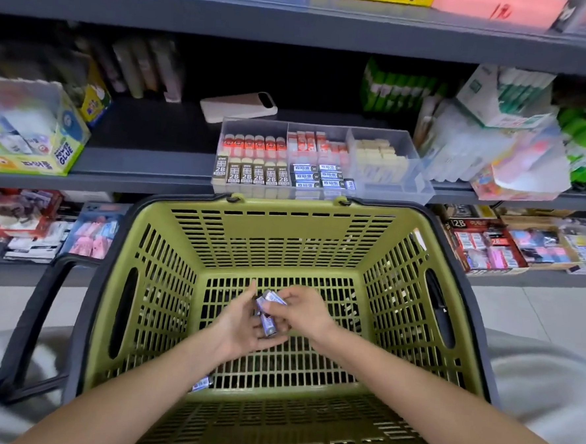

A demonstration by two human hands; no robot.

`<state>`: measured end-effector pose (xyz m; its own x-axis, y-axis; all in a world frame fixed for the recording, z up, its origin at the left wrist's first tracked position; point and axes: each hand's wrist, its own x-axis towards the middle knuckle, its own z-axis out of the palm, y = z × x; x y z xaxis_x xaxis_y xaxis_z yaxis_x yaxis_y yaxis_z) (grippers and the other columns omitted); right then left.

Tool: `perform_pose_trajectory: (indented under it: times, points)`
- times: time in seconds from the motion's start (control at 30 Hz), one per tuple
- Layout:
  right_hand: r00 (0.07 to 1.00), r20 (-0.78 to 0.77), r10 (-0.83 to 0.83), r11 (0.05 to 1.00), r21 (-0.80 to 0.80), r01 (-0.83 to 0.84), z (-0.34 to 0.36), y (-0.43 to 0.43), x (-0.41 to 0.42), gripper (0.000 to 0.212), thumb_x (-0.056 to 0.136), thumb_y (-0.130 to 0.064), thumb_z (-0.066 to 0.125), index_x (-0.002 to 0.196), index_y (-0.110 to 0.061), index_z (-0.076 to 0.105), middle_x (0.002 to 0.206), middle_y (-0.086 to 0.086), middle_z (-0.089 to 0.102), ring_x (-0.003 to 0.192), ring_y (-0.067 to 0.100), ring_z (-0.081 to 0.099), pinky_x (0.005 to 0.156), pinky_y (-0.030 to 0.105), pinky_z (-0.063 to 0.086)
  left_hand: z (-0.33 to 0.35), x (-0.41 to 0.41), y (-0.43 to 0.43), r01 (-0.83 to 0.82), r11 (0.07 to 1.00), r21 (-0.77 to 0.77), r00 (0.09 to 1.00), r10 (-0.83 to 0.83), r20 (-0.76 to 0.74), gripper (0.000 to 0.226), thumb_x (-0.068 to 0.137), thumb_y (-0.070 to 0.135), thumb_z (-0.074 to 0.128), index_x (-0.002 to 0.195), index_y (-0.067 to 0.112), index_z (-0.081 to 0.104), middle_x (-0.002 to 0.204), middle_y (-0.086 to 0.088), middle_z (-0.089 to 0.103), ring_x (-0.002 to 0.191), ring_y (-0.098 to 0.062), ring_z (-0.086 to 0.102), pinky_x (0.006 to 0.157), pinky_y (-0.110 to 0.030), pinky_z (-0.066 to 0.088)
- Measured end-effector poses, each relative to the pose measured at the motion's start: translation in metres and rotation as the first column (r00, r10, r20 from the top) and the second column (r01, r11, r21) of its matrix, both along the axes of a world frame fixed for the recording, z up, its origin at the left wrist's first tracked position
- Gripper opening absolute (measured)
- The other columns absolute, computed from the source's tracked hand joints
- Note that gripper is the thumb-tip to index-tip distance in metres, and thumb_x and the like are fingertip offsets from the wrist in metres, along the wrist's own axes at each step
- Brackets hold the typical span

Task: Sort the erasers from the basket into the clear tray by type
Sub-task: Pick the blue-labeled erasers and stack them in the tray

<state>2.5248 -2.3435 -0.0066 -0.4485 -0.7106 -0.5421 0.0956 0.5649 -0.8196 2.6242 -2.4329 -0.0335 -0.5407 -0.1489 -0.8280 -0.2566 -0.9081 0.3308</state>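
- Deep in the green basket, hands together: left hand cupped palm-up around blue-wrapped erasers, right hand pinching the top eraser of that handful.
- Close to finished, by the look of it: clear tray on the far shelf already lined in rows by type, with red-and-white, "2B", blue and cream blocks each in their own compartment.
- Still to go, judging from the basket: the blue handful, plus a lone blue eraser lying at the near left of the basket floor.
- Partly hidden under the left forearm, that last eraser; number held in the left palm impossible to count; tray's near-right compartment too hazy to read.
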Motion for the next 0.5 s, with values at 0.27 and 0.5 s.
perform_pose_trajectory:
  times: [0.27, 0.5]
  points:
    - [0.846, -0.498, 0.19, 0.955, -0.108, -0.277, 0.012, -0.008, 0.008, 0.039, 0.079, -0.046, 0.066, 0.114, -0.029, 0.067, 0.085, -0.008, 0.052, 0.091, 0.011, 0.044, 0.086, 0.027, 0.037, 0.038, -0.001, -0.01, -0.262, 0.963, 0.066, 0.964, 0.264, -0.026, 0.025, 0.089, 0.029, 0.062, 0.085, 0.006, 0.057, 0.059, -0.013, 0.067, 0.048, -0.023, 0.065, 0.043, -0.027, 0.053]
    - [0.659, -0.598, 0.456, 0.88, 0.192, -0.435, -0.041, -0.017, -0.007, 0.04, 0.087, -0.029, 0.063, 0.125, -0.019, 0.057, 0.121, 0.0, 0.06, 0.112, 0.014, 0.052, 0.104, 0.037, 0.039, 0.082, 0.032, -0.064, -0.142, 0.978, -0.151, 0.979, 0.116, -0.17, 0.016, 0.077, 0.019, 0.066, 0.068, 0.009, 0.056, 0.063, -0.004, 0.054, 0.048, -0.011, 0.049, 0.028, -0.013, 0.028]
